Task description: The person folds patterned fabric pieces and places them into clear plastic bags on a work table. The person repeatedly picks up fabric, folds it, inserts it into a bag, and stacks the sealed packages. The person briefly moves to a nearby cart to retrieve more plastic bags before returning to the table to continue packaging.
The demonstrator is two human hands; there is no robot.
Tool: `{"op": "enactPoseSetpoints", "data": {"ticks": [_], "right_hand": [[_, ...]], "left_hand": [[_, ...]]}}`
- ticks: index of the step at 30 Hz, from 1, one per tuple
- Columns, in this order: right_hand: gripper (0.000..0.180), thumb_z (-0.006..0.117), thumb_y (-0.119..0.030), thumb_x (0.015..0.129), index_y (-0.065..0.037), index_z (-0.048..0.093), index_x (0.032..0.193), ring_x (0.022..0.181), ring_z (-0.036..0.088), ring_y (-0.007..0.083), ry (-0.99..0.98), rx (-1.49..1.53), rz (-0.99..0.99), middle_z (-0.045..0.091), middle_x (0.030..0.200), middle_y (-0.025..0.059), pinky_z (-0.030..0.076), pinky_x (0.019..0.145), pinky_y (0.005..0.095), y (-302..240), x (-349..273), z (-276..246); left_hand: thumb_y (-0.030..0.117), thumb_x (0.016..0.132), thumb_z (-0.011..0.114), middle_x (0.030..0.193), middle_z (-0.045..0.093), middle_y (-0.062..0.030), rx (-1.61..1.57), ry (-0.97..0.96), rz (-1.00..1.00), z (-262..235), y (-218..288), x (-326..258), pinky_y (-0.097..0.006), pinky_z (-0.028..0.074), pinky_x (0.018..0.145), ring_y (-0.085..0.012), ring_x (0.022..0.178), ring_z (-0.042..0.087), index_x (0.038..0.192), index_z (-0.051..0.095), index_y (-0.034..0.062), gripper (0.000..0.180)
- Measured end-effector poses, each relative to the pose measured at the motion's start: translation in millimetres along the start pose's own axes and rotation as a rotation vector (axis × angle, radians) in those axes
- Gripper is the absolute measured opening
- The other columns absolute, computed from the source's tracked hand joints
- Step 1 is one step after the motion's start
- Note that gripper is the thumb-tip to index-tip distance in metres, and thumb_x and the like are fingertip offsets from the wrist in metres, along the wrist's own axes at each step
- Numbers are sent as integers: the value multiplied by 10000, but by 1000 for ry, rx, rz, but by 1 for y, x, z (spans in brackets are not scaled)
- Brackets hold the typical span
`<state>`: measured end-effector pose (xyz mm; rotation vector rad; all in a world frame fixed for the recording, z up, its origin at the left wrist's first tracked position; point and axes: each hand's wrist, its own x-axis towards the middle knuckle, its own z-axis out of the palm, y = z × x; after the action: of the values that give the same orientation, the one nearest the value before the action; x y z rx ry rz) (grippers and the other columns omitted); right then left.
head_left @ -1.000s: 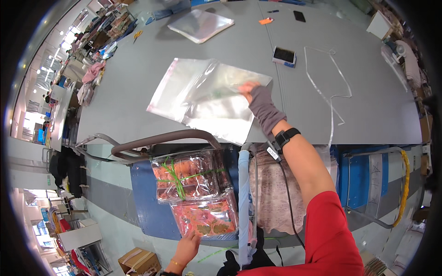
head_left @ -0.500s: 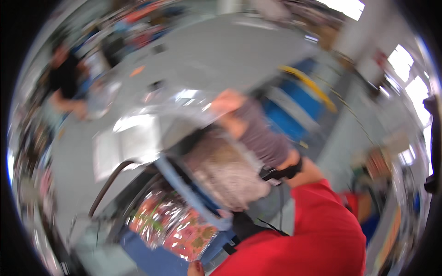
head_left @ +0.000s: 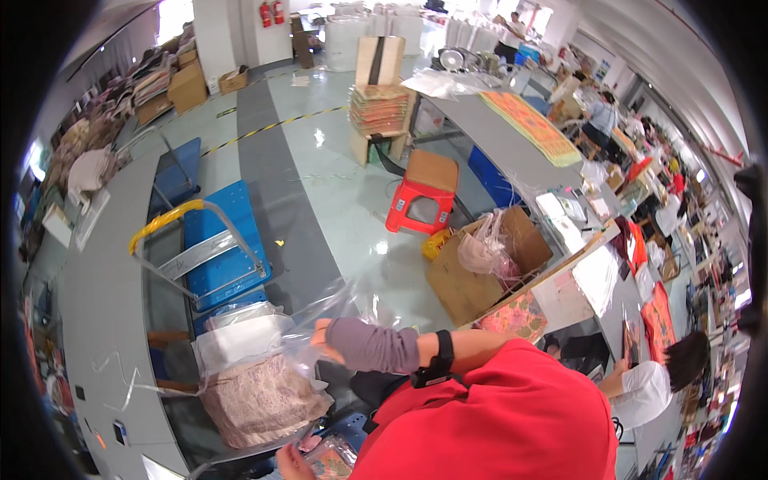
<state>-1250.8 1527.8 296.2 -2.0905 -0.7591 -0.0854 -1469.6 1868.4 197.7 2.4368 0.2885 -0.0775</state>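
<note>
My right hand (head_left: 326, 341), below a grey-mauve sleeve and a black wrist strap, is closed on a clear plastic bag (head_left: 302, 326). The thin film spreads out in front of the fingers, over the edge of a pile. That pile has folded pinkish-beige lacy cloth (head_left: 258, 400) in front and a white stack (head_left: 242, 340) behind it. Down at the lower edge is part of my left hand (head_left: 294, 464); its fingers are mostly cut off. Beside it lies a red flowered piece in shiny clear wrapping (head_left: 330, 464), partly hidden by my red shirt.
A blue platform trolley (head_left: 228, 232) with a yellow handle stands beyond the pile, along a long grey table (head_left: 108, 320). Ahead are a red stool (head_left: 424, 192) and an open cardboard box (head_left: 488, 264). A person in white (head_left: 648, 392) sits at the right.
My view has swung to the right, bringing the floor, stool and box into sight. My right hand now shows lower in the picture, with the clear film at its fingers.
</note>
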Motion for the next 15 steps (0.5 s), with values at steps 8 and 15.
{"op": "enactPoseSetpoints", "data": {"ticks": [8,15], "right_hand": [[126,665,-162,967,-40,669,1000,865,671,399,73,-361,299,630,945,181,547,756,478,104,-55,-93],[124,638,-120,989,-30,685,1059,934,658,417,324,-262,457,651,1039,196,544,810,484,193,-34,-192]], "left_hand": [[126,978,710,971,714,-178,-20,-408,498,90,127,101,-468,547,763,-390,902,689,1088,718,27,148],[160,983,707,1000,699,-152,94,-455,748,128,250,236,-479,559,787,-380,928,690,1095,688,44,163]]}}
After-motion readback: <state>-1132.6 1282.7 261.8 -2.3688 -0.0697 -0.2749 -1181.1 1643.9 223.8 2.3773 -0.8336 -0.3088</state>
